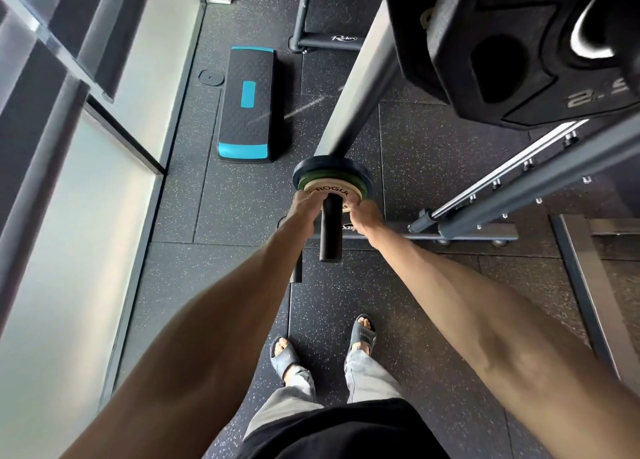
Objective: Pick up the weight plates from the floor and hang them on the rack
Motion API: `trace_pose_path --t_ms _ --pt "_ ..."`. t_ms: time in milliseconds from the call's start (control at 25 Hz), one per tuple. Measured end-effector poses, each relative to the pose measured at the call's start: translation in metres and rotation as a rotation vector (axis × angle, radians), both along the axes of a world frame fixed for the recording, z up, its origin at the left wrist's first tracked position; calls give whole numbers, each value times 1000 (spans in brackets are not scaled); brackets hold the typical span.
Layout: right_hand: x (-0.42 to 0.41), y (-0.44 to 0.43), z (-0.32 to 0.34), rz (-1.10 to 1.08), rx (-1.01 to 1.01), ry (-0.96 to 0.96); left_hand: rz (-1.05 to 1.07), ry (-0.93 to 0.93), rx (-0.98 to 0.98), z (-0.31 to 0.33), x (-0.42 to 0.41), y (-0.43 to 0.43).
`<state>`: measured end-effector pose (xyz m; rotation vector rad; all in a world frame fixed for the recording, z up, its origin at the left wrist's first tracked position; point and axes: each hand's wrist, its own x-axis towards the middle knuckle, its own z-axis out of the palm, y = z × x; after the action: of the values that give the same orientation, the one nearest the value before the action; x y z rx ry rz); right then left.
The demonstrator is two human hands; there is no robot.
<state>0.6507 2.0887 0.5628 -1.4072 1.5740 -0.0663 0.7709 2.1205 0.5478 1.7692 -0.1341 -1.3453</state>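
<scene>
A small cream weight plate (331, 191) with dark lettering sits on a black peg (331, 230) of the rack, in the middle of the head view. Behind it on the same peg are a green plate (329, 178) and a dark blue plate (311, 165). My left hand (304, 209) grips the cream plate's left edge and my right hand (363, 216) grips its right edge. The peg sticks out toward me between both hands. The grey rack upright (360, 87) rises behind the plates.
A large black 2.5 plate (519, 42) hangs close to the camera at top right. A black and blue step platform (247, 103) lies on the floor to the left. A second, thinner peg (296, 268) sits lower left. Rack base bars (467, 231) run right. A glass wall (69, 181) lines the left.
</scene>
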Motion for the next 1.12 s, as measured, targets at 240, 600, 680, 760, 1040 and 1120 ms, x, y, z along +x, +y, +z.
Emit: trace_pose_path --t_ms 240,600,680,760,1040,1120 --pt "22 -15 10 -114 -7 -72 19 199 -62 20 -9 -18" --pt "25 -24 15 -43 -4 -67 -84 109 -28 13 10 -15" --pt "19 -23 5 -2 -43 20 -30 80 -49 13 3 -15" --pt "20 -21 -2 -19 -70 -16 26 72 -105 10 -4 -16" --pt "47 -29 -14 -222 -28 -245 96 31 -116 13 -9 -31" --pt "45 -31 -14 -178 -48 -210 45 22 -86 14 -8 -29"
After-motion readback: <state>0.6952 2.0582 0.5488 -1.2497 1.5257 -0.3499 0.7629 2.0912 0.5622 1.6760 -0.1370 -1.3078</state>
